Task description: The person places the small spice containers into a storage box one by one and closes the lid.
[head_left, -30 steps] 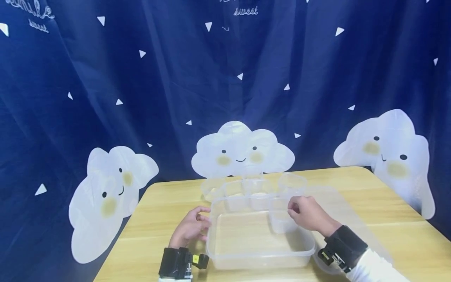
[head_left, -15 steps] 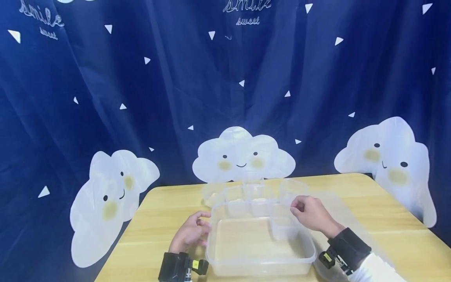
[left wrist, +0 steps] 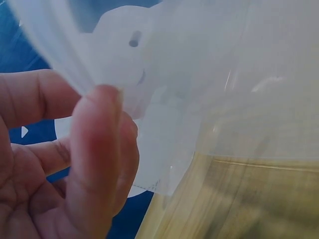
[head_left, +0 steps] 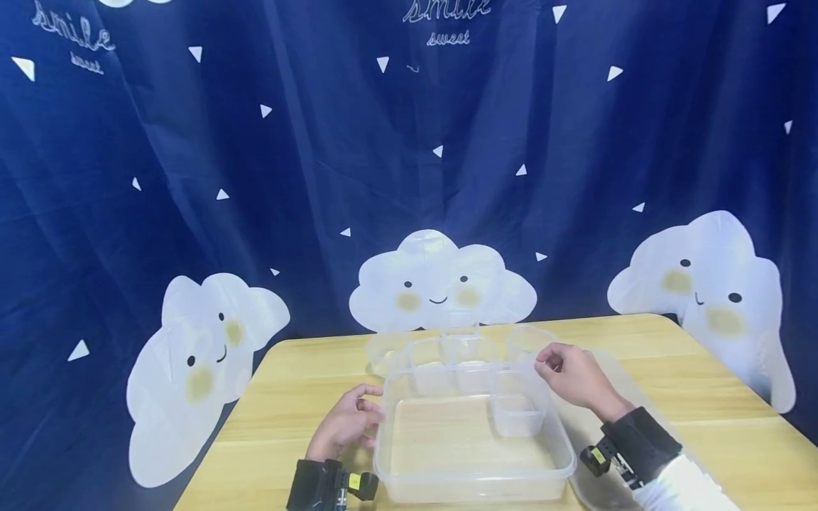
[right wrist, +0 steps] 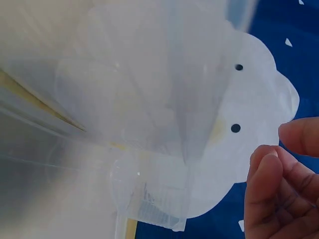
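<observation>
desk [head_left: 300, 397]: pale wood | backdrop: blue cloud curtain [head_left: 192, 177] | left hand [head_left: 345, 422] fingers pinch clear tub [head_left: 473, 440] rim | right hand [head_left: 575, 376] fingers loose, empty

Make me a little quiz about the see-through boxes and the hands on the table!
1. True or false: a small clear box sits inside the big clear tub.
2. Which hand grips the tub's rim: A left hand, B right hand?
3. Fill in: the table is made of ____.

Key: 1 true; 2 A; 3 wood.
</observation>
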The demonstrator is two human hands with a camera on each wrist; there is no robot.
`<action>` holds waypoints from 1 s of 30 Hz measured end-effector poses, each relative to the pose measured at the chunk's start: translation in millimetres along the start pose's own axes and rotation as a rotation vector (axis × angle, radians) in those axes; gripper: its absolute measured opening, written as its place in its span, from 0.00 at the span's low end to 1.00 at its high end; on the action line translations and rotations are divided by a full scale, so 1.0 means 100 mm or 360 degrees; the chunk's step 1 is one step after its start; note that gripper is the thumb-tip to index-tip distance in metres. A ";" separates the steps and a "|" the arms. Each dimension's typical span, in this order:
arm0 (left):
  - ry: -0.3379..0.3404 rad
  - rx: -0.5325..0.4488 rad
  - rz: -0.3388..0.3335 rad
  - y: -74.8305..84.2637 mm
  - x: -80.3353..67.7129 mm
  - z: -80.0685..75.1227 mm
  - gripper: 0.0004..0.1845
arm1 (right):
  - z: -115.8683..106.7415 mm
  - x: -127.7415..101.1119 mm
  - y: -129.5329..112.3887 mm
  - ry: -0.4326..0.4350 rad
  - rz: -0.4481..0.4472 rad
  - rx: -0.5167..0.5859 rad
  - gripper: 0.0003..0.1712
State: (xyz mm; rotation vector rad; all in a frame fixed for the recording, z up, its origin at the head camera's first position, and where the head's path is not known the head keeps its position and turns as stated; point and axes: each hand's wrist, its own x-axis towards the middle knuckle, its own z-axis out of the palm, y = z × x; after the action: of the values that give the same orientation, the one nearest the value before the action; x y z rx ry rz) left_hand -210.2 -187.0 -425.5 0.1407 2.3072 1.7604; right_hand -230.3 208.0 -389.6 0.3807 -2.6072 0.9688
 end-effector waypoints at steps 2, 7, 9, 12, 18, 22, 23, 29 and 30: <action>0.0002 0.0004 0.0000 0.00 0.00 0.00 0.29 | -0.02 0.01 0.02 0.0025 0.0003 0.0001 0.03; -0.0005 -0.0008 -0.0002 0.00 0.00 0.01 0.30 | -0.05 0.01 0.06 0.0054 0.0014 -0.0008 0.03; -0.0007 -0.0017 -0.0003 -0.01 0.01 0.01 0.30 | -0.06 0.01 0.08 0.0054 0.0027 -0.0013 0.03; -0.0006 -0.0024 -0.0005 -0.01 0.01 0.01 0.30 | -0.07 0.01 0.11 0.0046 0.0064 -0.0008 0.02; -0.0010 -0.0016 -0.0008 -0.01 0.01 -0.01 0.30 | -0.05 0.00 0.22 0.0034 0.0153 -0.0004 0.02; -0.0026 -0.0035 -0.0004 0.00 0.01 -0.01 0.30 | -0.05 0.02 0.28 0.0051 0.0191 -0.0001 0.04; -0.0029 -0.0040 0.0001 0.00 0.01 -0.01 0.30 | -0.05 0.02 0.29 0.0052 0.0211 0.0015 0.05; -0.0033 -0.0060 -0.0005 -0.02 0.00 0.00 0.30 | -0.03 0.06 0.34 0.0021 0.0425 0.0202 0.11; -0.0036 -0.0062 -0.0012 -0.03 0.00 0.00 0.30 | -0.02 0.07 0.35 0.0014 0.0460 0.0226 0.12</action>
State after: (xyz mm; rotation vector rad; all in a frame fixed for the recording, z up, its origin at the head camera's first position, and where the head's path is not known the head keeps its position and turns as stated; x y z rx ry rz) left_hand -209.8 -188.0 -427.9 0.1436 2.2532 1.7899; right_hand -248.6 234.1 -405.2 0.0306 -2.6409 1.2496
